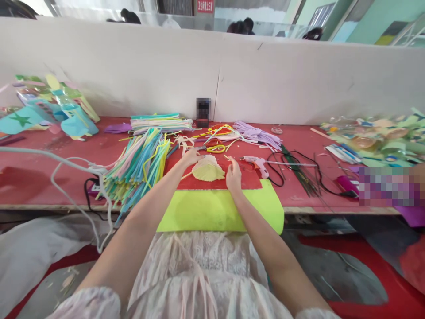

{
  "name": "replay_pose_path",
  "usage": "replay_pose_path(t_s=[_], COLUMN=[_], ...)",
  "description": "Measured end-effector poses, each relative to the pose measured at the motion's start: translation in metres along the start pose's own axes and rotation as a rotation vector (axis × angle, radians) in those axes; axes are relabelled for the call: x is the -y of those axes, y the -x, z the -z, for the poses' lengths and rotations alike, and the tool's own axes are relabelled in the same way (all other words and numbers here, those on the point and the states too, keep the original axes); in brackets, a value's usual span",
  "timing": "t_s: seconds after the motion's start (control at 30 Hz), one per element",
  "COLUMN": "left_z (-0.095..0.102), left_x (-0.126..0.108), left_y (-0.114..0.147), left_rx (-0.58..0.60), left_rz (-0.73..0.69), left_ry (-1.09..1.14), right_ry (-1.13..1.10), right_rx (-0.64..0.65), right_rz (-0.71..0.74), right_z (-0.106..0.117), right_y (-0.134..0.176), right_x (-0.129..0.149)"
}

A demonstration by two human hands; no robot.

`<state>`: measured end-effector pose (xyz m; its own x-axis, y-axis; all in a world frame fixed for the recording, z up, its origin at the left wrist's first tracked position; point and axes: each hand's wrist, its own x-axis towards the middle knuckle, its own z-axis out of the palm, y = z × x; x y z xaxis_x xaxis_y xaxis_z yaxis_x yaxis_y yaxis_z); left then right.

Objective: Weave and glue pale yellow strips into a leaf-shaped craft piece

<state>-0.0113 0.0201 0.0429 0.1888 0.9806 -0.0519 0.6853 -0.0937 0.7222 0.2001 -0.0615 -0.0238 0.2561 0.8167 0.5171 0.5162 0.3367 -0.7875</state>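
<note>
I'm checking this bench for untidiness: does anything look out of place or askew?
Two things: the lime-green sheet juts over the front edge of the table, and some pastel strips poke past it at the left. They look untidy because they overhang.

At six o'clock I see the pale pinkish-white dress (229, 261), its front softly gathered and lacy in pattern. Long pink ribbon ties (196, 283) run down its middle. At seven o'clock in my view, the left sleeve (94, 302) ends in a ruffled edge; near five, only a sliver of the right sleeve (317, 314) shows. The left hand (192, 157) and right hand (234, 176) are bare.
</note>
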Motion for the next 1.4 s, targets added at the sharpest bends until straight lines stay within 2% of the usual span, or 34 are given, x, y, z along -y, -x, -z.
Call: replay_pose_path(t_s=[0.1,0.23,0.37,0.5,0.63,0.77,0.87,0.93,1.0,1.13,1.23,1.33,1.4], left_z=[0.005,0.012,0.024,0.043,0.064,0.075,0.067,0.054,0.04,0.015,0.006,0.006,0.008], left_x=[-0.009,-0.019,-0.027,-0.044,-0.07,-0.084,-0.077,-0.068,-0.058,-0.043,-0.034,-0.023,-0.012], left_y=[-0.024,-0.037,-0.039,-0.039,-0.035,-0.02,-0.003,0.006,0.013,0.021,0.027,0.035,0.04], left_rx=[0.159,0.309,0.401,0.442,0.388,0.208,-0.007,-0.112,-0.168,-0.226,-0.243,-0.192,-0.121], left_rz=[0.03,0.082,0.127,0.114,0.034,-0.095,-0.173,-0.185,-0.172,-0.144,-0.112,-0.07,-0.03], left_ry=[0.022,0.06,0.149,0.289,0.485,0.742,0.947,1.063,1.154,1.282,1.333,1.341,1.32], right_ry=[-0.038,-0.063,-0.083,-0.133,-0.228,-0.349,-0.453,-0.521,-0.567,-0.567,-0.512,-0.437,-0.383], right_rx=[-0.013,-0.024,-0.042,-0.08,-0.122,-0.136,-0.075,0.032,0.171,0.403,0.488,0.563,0.658], right_rz=[-0.023,-0.056,-0.088,-0.11,-0.142,-0.205,-0.245,-0.261,-0.274,-0.285,-0.262,-0.218,-0.174], right_z=[-0.002,-0.004,-0.005,-0.003,0.002,0.005,0.008,0.011,0.013,0.012,0.011,0.015,0.021], right_y=[0.0,-0.001,-0.002,-0.004,-0.006,-0.008,-0.012,-0.019,-0.03,-0.06,-0.08,-0.099,-0.11], right_x=[0.001,-0.002,-0.008,-0.007,-0.003,-0.001,0.004,0.011,0.019,0.036,0.046,0.058,0.066])
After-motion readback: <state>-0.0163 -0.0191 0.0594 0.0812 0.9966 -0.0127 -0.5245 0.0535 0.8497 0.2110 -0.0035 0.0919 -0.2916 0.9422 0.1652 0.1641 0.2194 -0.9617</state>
